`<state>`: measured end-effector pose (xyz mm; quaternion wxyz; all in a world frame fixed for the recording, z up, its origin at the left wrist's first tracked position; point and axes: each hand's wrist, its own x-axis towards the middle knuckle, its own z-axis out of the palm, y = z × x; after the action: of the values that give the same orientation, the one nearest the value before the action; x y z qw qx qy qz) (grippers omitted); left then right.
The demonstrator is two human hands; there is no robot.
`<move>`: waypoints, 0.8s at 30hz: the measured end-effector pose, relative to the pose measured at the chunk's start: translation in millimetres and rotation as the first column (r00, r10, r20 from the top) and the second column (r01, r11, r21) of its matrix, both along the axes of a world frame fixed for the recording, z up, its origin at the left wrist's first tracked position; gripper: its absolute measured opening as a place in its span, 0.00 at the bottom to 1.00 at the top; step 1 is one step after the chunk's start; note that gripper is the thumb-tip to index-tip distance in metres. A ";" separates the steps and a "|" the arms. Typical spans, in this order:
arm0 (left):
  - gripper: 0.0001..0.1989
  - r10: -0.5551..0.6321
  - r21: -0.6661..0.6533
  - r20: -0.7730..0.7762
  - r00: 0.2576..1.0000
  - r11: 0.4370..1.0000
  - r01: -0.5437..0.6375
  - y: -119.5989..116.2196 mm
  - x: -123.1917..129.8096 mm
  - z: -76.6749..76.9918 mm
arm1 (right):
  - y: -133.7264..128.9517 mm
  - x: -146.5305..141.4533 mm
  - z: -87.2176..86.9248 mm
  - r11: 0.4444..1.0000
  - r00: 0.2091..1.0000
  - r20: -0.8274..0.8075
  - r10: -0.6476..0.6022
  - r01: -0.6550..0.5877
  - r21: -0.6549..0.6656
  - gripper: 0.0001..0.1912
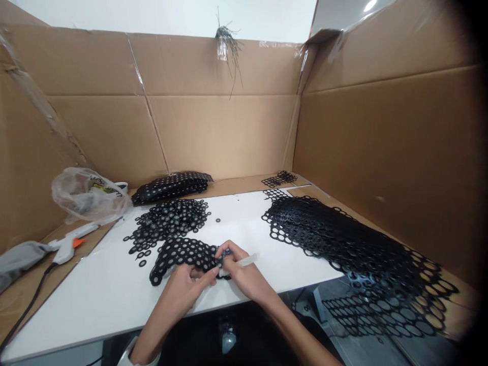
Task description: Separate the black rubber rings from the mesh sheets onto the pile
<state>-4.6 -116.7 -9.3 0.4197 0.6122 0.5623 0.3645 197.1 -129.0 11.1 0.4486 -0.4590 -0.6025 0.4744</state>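
A black sheet patterned with pale round spots (179, 252) lies on the white tabletop in front of me, its left end curling down. My left hand (185, 287) is closed on the near edge of this sheet, thumb pointing right. My right hand (246, 274) is at the sheet's right end, fingers bent, with a slim translucent white stick (248, 260) held in it. The stick's exact kind is unclear, and its tip is partly hidden by the fingers. Just behind the sheet is a pile of small black rings (171, 218), several lying loose at its edges.
A heap of black ring netting (343, 239) covers the right side and hangs over the table's edge. Stacked black spotted sheets (171, 185) lie at the back. On the left are a white glue gun (70, 244) and a plastic bag (89, 195). Cardboard walls (221, 127) surround the table.
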 end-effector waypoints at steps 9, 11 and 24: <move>0.32 -0.020 -0.044 -0.112 0.994 0.999 0.015 1.3 1.0 -0.8 | 0.9 -0.4 -3.2 1.000 1.000 0.013 -0.007 0.007 0.009 0.11; 0.33 -0.018 -0.043 -0.119 0.993 0.999 0.013 0.4 0.6 0.2 | 1.6 0.1 -4.4 1.000 1.000 0.005 -0.004 0.004 -0.001 0.11; 0.33 -0.009 0.056 -0.121 0.993 0.998 0.016 -3.6 -0.6 -3.0 | -8.4 -8.3 -2.2 0.994 0.981 0.195 -0.004 -0.018 0.111 0.09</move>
<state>-5.2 -120.3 -12.4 0.3696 0.6484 0.5721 0.3402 188.8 -137.4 8.9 0.4110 -0.4749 -0.6710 0.3942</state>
